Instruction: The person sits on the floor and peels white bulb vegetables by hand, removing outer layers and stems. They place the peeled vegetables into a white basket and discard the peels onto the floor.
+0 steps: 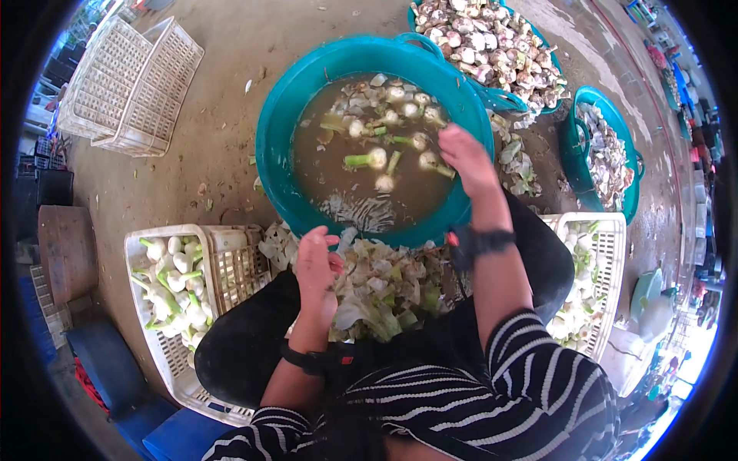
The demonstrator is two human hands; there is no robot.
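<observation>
A large teal plastic tub (pixel 275 173) of murky water stands before me. Peeled garlic bulbs (pixel 377 157) with short green stems float in it among loose skins. My right hand (pixel 466 158) is over the tub's right inner edge, fingers extended beside the floating bulbs, with nothing visible in it. Below the tub's near rim is my left hand (pixel 317 268), its fingers loosely bent and apart, with no object seen in them. Between my knees lies a heap of stripped garlic skins and leaves (pixel 386 288).
White plastic crates of peeled bulbs flank me, one at left (pixel 207 271) and one at right (pixel 614 259). Beyond the tub is a basin of unpeeled garlic (pixel 490 46). A teal bucket (pixel 576 155) holds skins. More white crates (pixel 144 86) stand at far left.
</observation>
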